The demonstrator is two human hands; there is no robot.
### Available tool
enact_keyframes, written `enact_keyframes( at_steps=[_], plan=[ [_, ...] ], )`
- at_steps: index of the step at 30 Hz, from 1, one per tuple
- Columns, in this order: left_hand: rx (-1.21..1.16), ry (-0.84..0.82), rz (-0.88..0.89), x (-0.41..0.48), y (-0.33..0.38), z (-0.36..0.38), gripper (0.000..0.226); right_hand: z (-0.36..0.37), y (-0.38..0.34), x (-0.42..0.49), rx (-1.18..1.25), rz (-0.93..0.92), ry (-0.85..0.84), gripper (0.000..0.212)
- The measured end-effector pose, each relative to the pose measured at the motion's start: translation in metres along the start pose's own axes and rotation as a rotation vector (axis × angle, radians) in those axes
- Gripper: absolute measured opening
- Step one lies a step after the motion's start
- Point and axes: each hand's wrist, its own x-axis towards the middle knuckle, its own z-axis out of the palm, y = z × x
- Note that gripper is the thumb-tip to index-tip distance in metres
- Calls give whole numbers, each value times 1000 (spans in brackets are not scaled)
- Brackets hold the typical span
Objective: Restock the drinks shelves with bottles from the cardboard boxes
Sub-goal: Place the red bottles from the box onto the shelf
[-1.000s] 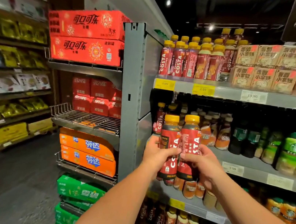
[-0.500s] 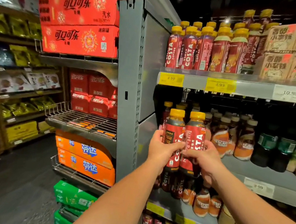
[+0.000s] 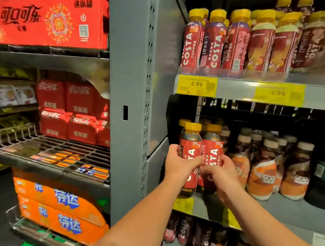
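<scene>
Two red-labelled Costa coffee bottles with yellow caps stand side by side at the left end of the middle shelf [image 3: 291,213]. My left hand [image 3: 179,163] grips the left Costa bottle [image 3: 190,146]. My right hand [image 3: 221,173] grips the right Costa bottle [image 3: 213,151]. Both bottles are upright, their bases at the shelf's front edge. More yellow-capped bottles show dimly behind them. No cardboard box with bottles is in view.
Nescafe bottles [image 3: 262,173] stand just right of my hands. The upper shelf [image 3: 236,89] holds a row of Costa bottles [image 3: 214,40]. A grey upright panel [image 3: 127,96] borders the shelf on the left, with red cola cases [image 3: 46,21] and orange cases [image 3: 56,208] on wire racks beyond.
Both hands have carried the two Costa bottles forward and up to the left end of the middle shelf. The view has moved closer to the shelves.
</scene>
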Motion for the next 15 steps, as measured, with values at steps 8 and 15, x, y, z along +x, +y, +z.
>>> enact_keyframes(
  at_steps=[8, 15],
  plan=[
    [284, 133, 189, 12, -24, -3, 29, 6, 22, 8, 3, -24, 100, 55],
    [336, 285, 138, 0, -24, -2, 40, 12, 28, 5, -94, -73, 59, 54]
  ],
)
